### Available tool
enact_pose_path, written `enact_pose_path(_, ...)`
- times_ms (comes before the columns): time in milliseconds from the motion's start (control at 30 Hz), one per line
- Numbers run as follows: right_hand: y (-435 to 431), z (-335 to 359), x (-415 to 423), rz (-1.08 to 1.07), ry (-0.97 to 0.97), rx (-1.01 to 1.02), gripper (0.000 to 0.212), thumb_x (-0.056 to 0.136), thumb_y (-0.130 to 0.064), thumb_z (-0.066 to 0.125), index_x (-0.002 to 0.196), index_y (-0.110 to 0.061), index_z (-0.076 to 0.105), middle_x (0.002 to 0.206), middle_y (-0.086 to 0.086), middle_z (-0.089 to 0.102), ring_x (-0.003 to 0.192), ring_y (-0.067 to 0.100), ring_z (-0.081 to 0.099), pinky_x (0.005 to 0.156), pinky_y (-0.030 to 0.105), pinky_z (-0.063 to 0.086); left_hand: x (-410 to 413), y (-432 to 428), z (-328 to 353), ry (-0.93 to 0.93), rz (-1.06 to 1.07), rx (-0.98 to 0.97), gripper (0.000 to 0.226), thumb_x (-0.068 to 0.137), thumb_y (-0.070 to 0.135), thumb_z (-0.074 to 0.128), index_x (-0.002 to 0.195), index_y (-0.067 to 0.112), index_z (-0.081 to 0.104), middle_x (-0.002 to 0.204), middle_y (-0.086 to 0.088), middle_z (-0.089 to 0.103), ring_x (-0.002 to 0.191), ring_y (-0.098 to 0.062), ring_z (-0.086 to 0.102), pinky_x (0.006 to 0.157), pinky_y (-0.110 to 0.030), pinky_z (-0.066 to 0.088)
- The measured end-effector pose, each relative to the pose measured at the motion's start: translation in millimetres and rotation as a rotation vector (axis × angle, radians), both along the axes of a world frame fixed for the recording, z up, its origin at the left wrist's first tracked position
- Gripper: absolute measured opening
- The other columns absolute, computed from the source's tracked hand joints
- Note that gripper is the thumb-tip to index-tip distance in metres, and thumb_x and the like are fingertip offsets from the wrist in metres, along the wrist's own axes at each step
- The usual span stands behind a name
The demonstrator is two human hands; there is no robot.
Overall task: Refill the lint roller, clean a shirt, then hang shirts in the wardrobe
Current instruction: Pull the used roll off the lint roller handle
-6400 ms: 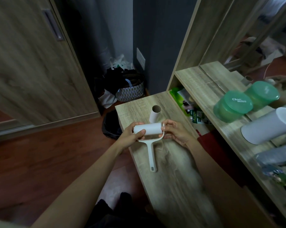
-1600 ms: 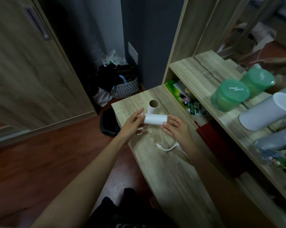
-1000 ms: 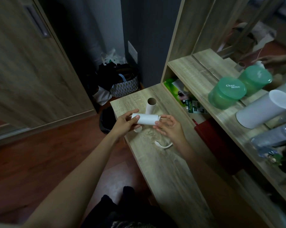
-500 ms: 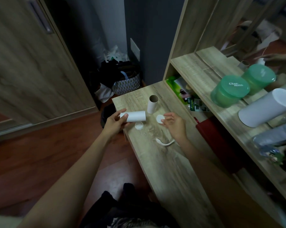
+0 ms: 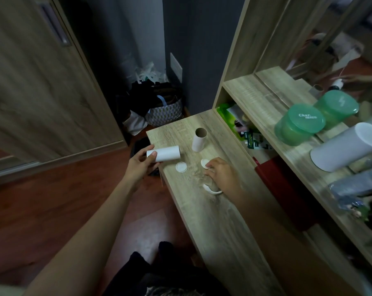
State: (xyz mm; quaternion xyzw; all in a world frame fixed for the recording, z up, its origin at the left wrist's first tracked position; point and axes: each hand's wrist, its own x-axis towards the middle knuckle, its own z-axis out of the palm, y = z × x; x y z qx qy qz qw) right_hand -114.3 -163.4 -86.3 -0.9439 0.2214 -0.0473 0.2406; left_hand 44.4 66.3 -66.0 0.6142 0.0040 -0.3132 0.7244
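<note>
Fresh white roll (image 5: 166, 153) lies sideways in my left grip (image 5: 141, 166), thumb on its end and fingers curled under, straddling the table's (image 5: 215, 221) left edge near the far corner. That arm is stretched forward. My right grip (image 5: 222, 175) is knuckles-up on the table, fingertips at a round cap (image 5: 204, 163). Whether it's pinching or only touching, I can't tell. It hides most of the roller handle (image 5: 212, 190). A second cap (image 5: 181, 167) lies beside the roll, with the empty core (image 5: 199, 139) upright beyond.

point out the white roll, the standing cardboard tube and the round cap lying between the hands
white roll (image 5: 168, 153): head view, middle of its side
cardboard tube (image 5: 198, 143): head view, its outer wall
round cap (image 5: 181, 167): head view, centre of the disc
</note>
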Motion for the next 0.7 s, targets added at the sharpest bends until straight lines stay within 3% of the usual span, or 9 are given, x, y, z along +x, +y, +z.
enact_pose_path(133, 0, 15, -6, -0.112, -0.092, 0.121, 0.023, 0.082, -0.025, 0.071, 0.101, -0.013, 0.07, 0.108, 0.0, 0.066, 0.095, 0.016, 0.061, 0.075, 0.024, 0.041, 7, 2, 4, 0.001, 0.005, -0.015, 0.019, 0.09, 0.016, 0.065, 0.107, 0.024, 0.068, 0.134, -0.014, 0.052, 0.113, -0.025, 0.062, 0.085, -0.03, 0.057)
enact_pose_path(300, 26, 42, 0, -0.332, -0.382, 0.392, 0.011, 0.086, -0.023, 0.067, 0.089, -0.014, 0.073, 0.089, -0.002, 0.072, 0.081, 0.008, 0.066, 0.075, 0.028, 0.054, 22, 14, 12, -0.011, 0.022, -0.04, 0.021, 0.089, 0.016, 0.066, 0.108, 0.025, 0.067, 0.129, -0.014, 0.057, 0.114, -0.031, 0.061, 0.081, -0.025, 0.057)
enact_pose_path(400, 54, 58, 27, -0.367, -0.454, 0.593, 0.014, 0.088, -0.025, 0.066, 0.09, -0.012, 0.073, 0.08, 0.001, 0.073, 0.078, 0.015, 0.069, 0.073, 0.031, 0.056, 39, 25, 20, -0.03, 0.044, -0.044, 0.02, 0.09, 0.017, 0.065, 0.108, 0.025, 0.067, 0.132, -0.015, 0.055, 0.117, -0.031, 0.059, 0.079, -0.024, 0.056)
enact_pose_path(500, 80, 68, 73, -0.312, -0.5, 0.75, 0.016, 0.09, -0.021, 0.063, 0.092, -0.008, 0.072, 0.085, 0.01, 0.074, 0.079, 0.021, 0.07, 0.071, 0.03, 0.058, 61, 38, 27, -0.031, 0.088, -0.026, 0.02, 0.09, 0.017, 0.064, 0.109, 0.024, 0.066, 0.133, -0.017, 0.053, 0.118, -0.033, 0.058, 0.077, -0.023, 0.056)
enact_pose_path(600, 98, 63, 123, -0.261, -0.467, 0.779, 0.021, 0.09, -0.028, 0.061, 0.092, -0.009, 0.071, 0.085, 0.008, 0.073, 0.079, 0.018, 0.07, 0.072, 0.036, 0.058, 87, 51, 30, -0.04, 0.137, -0.012, 0.018, 0.091, 0.019, 0.063, 0.108, 0.023, 0.066, 0.13, -0.016, 0.055, 0.112, -0.028, 0.061, 0.074, -0.022, 0.056)
enact_pose_path(700, 106, 44, 169, -0.215, -0.405, 0.661, 0.026, 0.091, -0.035, 0.058, 0.098, -0.013, 0.07, 0.09, 0.003, 0.073, 0.084, 0.013, 0.069, 0.077, 0.039, 0.057, 116, 60, 26, -0.039, 0.163, 0.037, 0.019, 0.092, 0.022, 0.061, 0.111, 0.02, 0.063, 0.114, -0.009, 0.063, 0.086, -0.018, 0.07, 0.069, -0.022, 0.057)
